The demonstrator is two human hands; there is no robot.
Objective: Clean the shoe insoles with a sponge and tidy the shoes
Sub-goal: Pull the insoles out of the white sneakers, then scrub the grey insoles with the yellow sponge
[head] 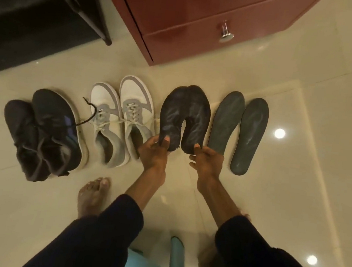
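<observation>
Two black insoles lie side by side on the floor, toes touching at the far end. My left hand (pixel 154 150) pinches the heel of the left black insole (pixel 172 113). My right hand (pixel 206 156) pinches the heel of the right black insole (pixel 198 122) with thumb on top. To their right lie two grey insoles (pixel 226 121) (pixel 249 136), flat and parallel. A pair of white and grey sneakers (pixel 120 114) stands left of my hands. Further left sits a pair of dark sneakers (pixel 44 132). No sponge is in view.
A red-brown drawer cabinet (pixel 204 19) with a metal knob stands at the back. A black shoe rack (pixel 42 10) fills the back left. A light blue stool (pixel 157 262) is between my knees. My bare feet rest on the glossy tile floor (pixel 295 189).
</observation>
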